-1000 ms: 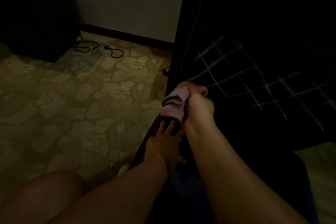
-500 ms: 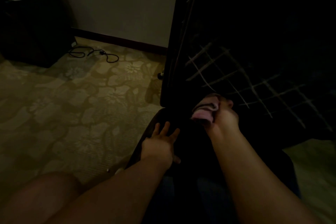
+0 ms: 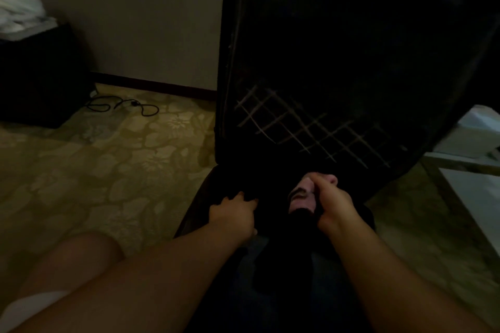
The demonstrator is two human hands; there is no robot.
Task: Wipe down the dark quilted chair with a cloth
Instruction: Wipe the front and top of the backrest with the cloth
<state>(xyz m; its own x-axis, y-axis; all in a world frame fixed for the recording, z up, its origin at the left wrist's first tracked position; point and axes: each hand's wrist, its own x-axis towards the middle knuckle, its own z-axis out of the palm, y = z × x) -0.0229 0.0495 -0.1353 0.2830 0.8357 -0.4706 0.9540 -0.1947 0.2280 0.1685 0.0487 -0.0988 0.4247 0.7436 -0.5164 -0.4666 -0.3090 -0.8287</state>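
Fingers of the right hand point(image 3: 331, 203) were curled round a bunched pink cloth point(image 3: 304, 193), pressing it onto the seat at the foot of the backrest. The left hand point(image 3: 235, 211) rested flat, fingers spread, on the seat's left edge, bracing the dark quilted chair point(image 3: 338, 67). Good practice here, I judged: keep firm pressure, work the cloth into the crease, follow the stitched lines.

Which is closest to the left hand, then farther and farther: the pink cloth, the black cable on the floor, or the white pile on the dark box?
From the left hand:
1. Pink cloth, just right, gripped by the right hand.
2. Black cable, on the carpet by the wall.
3. White pile, far left corner.
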